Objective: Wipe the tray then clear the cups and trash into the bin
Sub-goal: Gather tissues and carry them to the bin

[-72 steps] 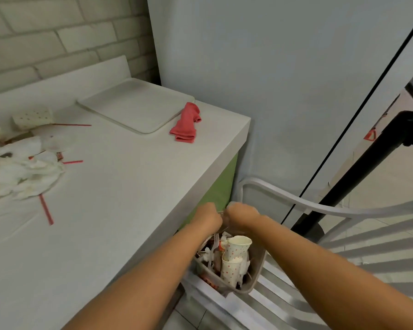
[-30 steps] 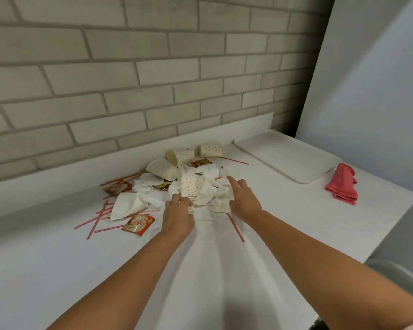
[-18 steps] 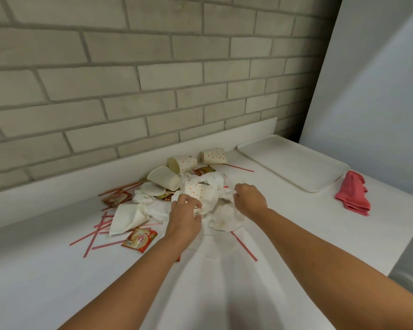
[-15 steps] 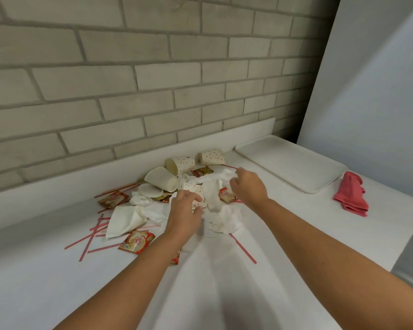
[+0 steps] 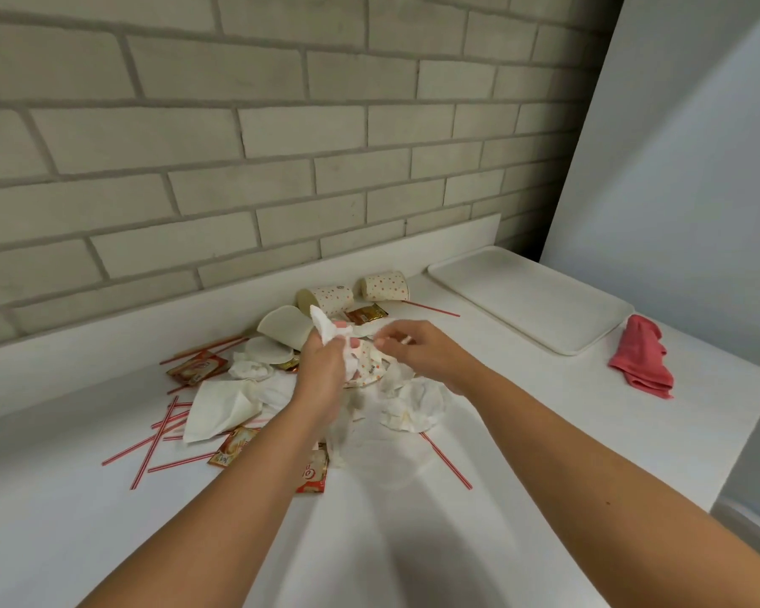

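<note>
Trash (image 5: pixel 255 370) lies heaped on the white counter (image 5: pixel 106 520) against the brick wall, and both hands work at the middle of the heap. The left hand (image 5: pixel 325 375) grips a wad of napkins (image 5: pixel 325 326) together with a crushed dotted cup (image 5: pixel 367 368), its fingers curled round them. The right hand (image 5: pixel 431 355) pinches a small white scrap (image 5: pixel 406 340) between thumb and forefinger, just beside that wad; what the scrap is I cannot tell. From this grip, 2 dotted cups (image 5: pixel 330 299) lie on their sides just beyond, toward the wall, with their long axes running roughly along it. A plain cup (image 5: pixel 284 329) lies to their left. A crumpled napkin (image 5: pixel 413 408) sits just under the right wrist, on the near side. Red straws (image 5: pixel 159 436) and sauce packets (image 5: pixel 196 366) spread to the left, nearer the left hand, which is full. The right hand therefore looks likelier for the next pickup, probably the napkin or the cups. The tray (image 5: pixel 527 305) lies bare at the far right, with a red cloth (image 5: pixel 641 366) beside it. No bin is in view.
</note>
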A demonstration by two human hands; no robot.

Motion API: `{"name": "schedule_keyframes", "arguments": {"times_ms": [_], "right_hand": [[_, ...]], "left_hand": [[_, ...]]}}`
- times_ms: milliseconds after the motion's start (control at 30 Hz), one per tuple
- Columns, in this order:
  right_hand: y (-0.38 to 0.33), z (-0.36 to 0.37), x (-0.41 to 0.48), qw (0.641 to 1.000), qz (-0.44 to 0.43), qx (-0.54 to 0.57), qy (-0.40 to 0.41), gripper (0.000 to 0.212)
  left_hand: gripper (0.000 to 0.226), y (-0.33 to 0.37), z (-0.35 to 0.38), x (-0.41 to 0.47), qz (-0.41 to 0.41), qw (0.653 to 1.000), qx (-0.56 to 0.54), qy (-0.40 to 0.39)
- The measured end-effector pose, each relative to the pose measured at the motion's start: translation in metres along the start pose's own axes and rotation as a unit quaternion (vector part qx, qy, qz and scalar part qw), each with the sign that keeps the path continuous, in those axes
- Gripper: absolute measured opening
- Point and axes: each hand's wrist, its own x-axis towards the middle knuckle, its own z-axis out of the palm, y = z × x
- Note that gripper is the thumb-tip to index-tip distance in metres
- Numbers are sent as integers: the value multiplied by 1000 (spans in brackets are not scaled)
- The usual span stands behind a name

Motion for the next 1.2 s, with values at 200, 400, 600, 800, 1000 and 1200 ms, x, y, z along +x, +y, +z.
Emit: {"name": "schedule_keyframes", "arguments": {"times_ms": [200,400,600,800,1000,1200], "right_hand": [[59,25,-2,929,157,-332,-42,61],[67,22,-4,942,126,-312,-14,37],[70,0,-15,964,105,-234,67,16],[77,-15,-26,945,191,-265,1,28],[73,-7,-49,895,164,-406,-86,17],[86,-3,-69,888,154,-424,-92,21]], "left_hand": [[30,-5,-19,8,-12,998,56,35],[32,-9,-18,4,-3,997,80,16],[31,-12,-17,0,-1,995,97,14],[33,-18,-5,-8,-18,992,121,-3],[26,-25,12,-19,-17,987,155,-32],[19,-38,40,-37,-17,978,192,-79]]}}
